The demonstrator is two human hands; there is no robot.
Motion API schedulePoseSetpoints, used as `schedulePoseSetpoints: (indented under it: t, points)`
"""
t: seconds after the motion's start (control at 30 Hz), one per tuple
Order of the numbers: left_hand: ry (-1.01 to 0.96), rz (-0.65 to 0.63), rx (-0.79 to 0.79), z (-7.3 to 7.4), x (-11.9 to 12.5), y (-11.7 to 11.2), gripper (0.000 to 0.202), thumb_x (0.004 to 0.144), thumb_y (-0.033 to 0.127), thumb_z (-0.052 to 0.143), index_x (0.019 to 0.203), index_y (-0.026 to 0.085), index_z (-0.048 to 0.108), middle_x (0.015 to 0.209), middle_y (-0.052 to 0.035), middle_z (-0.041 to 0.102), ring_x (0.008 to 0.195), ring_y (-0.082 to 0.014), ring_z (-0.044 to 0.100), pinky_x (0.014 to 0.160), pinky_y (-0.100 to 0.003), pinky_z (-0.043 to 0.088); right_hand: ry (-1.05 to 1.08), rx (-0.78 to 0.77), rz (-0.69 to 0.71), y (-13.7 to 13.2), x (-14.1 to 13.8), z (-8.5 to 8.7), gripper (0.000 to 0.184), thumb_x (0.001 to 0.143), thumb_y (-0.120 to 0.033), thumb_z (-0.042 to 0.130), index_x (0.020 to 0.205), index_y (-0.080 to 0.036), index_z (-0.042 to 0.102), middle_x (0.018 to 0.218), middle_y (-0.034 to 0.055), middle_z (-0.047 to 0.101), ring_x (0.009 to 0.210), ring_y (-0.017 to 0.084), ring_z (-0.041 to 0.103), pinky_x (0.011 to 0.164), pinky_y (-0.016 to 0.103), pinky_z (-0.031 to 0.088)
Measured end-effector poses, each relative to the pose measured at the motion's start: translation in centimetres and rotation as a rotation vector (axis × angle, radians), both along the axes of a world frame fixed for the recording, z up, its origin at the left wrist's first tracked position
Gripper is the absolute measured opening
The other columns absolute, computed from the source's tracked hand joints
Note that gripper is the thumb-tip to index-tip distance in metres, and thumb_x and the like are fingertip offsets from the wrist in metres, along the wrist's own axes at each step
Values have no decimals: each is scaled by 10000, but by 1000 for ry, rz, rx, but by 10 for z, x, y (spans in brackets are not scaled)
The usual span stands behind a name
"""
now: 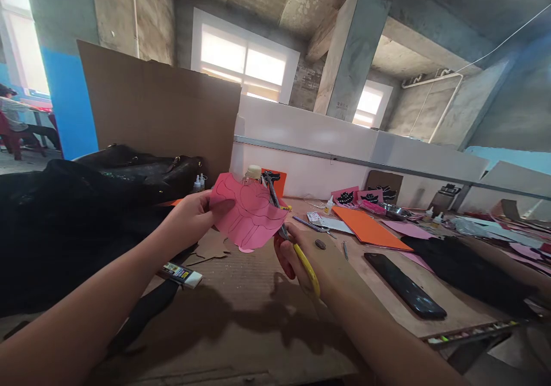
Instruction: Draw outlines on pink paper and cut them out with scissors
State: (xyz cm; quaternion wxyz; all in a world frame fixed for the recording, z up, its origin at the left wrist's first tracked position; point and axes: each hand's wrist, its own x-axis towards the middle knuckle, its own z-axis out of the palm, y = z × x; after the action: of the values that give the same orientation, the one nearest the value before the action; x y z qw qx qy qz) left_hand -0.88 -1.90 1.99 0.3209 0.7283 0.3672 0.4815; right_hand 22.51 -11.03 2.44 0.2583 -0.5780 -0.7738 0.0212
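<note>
A piece of pink paper (pixel 249 213) with a shape drawn on it in dark lines is held up over the table. My left hand (pixel 202 211) pinches its left edge, thumb in front. My right hand (pixel 303 259) is closed round the handles of a pair of scissors (pixel 310 268), one red and one yellow. The blades point up and away at the paper's right edge, and the paper sits against them. Behind the sheet stands a bottle with a pale cap (pixel 253 172), mostly hidden.
A brown cardboard sheet (pixel 206 328) covers the table below my hands, with an eraser (pixel 185 275) on it. To the right lie a black phone (pixel 404 285), orange sheets (pixel 370 228) and black fabric (pixel 469 265). A black bag (pixel 142 168) is at left.
</note>
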Motion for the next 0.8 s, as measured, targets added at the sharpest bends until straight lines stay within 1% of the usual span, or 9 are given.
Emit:
schedulePoseSetpoints:
  t: [0.13, 0.2, 0.3, 0.4, 0.47, 0.53, 0.6, 0.7, 0.8]
  points:
    - [-2, 17, -3, 2, 1, 0, 390, 831, 587, 650, 864, 202, 705, 839, -35, 727, 752, -200, 617, 664, -269, 488, 2, -60, 49, -3, -4, 6, 226, 996, -176, 388, 782, -215, 453, 566, -61, 537, 504, 105, 466, 600, 259, 323]
    - [-8, 30, -10, 2, 1, 0, 390, 822, 587, 658, 832, 199, 695, 824, -34, 723, 738, -196, 610, 655, -265, 483, 4, -69, 60, -4, -6, 8, 247, 1001, -162, 378, 769, -215, 439, 573, -62, 527, 509, 103, 465, 606, 253, 339]
    - [3, 39, -12, 1, 1, 0, 407, 821, 602, 651, 831, 196, 690, 806, -31, 709, 723, -189, 593, 645, -262, 473, -17, -95, -4, -6, -8, 12, 238, 987, -160, 422, 761, -214, 468, 581, -62, 525, 515, 102, 452, 579, 245, 318]
    - [25, 41, -7, 0, 0, 2, 427, 832, 615, 629, 869, 195, 694, 795, -25, 687, 714, -184, 574, 640, -261, 461, -42, -150, -95, -5, -10, 13, 232, 945, -98, 470, 742, -210, 480, 570, -67, 521, 507, 98, 428, 554, 244, 283]
    - [33, 55, -3, 0, -1, 3, 428, 836, 615, 623, 873, 194, 690, 780, -20, 671, 700, -179, 560, 627, -257, 447, -32, -130, -58, -4, -9, 11, 244, 962, -103, 458, 742, -207, 472, 569, -70, 520, 503, 94, 438, 566, 245, 296]
    - [30, 71, -2, 0, -1, 3, 426, 835, 613, 625, 878, 193, 686, 774, -17, 663, 696, -179, 551, 617, -254, 436, -2, -71, 33, -4, -8, 8, 256, 997, -152, 433, 748, -205, 465, 579, -70, 513, 498, 90, 446, 579, 246, 318]
    - [20, 77, -2, 1, -2, 3, 426, 832, 611, 627, 889, 193, 683, 792, -22, 669, 713, -187, 559, 624, -256, 438, 29, -31, 90, -3, -6, 6, 270, 1009, -181, 424, 742, -205, 458, 584, -69, 502, 494, 87, 444, 574, 246, 325]
    - [12, 73, -2, 1, -2, 3, 426, 832, 609, 627, 898, 193, 684, 823, -30, 685, 738, -197, 572, 640, -259, 447, 36, -40, 87, -6, -7, 9, 280, 1005, -174, 421, 730, -206, 461, 588, -63, 513, 510, 90, 459, 575, 243, 329]
    - [15, 85, 2, 2, -3, 2, 415, 825, 601, 638, 891, 195, 688, 823, -28, 689, 741, -197, 574, 644, -257, 449, 1, -100, 9, -8, -10, 15, 267, 972, -130, 443, 717, -208, 462, 585, -64, 535, 514, 91, 473, 559, 242, 307]
